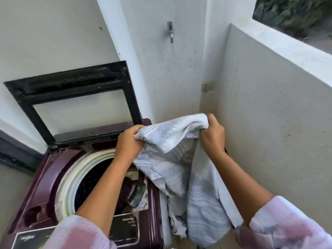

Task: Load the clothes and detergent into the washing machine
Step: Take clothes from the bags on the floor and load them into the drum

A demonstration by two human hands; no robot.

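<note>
A maroon top-loading washing machine (45, 177) stands at the lower left with its black-framed lid (75, 97) raised against the wall. Dark clothes (133, 193) lie inside the drum (71, 182). I hold a white patterned garment (179, 159) up over the machine's right edge. My left hand (129, 141) grips its left end above the drum. My right hand (212, 135) grips its right end near the side wall. The cloth hangs down past the machine's right side. No detergent is in view.
A metal tap (170, 31) sticks out of the back wall above the machine. A wall socket (208, 86) sits in the corner. A low parapet wall (269, 105) closes in the right side. The control panel (125, 229) runs along the machine's front.
</note>
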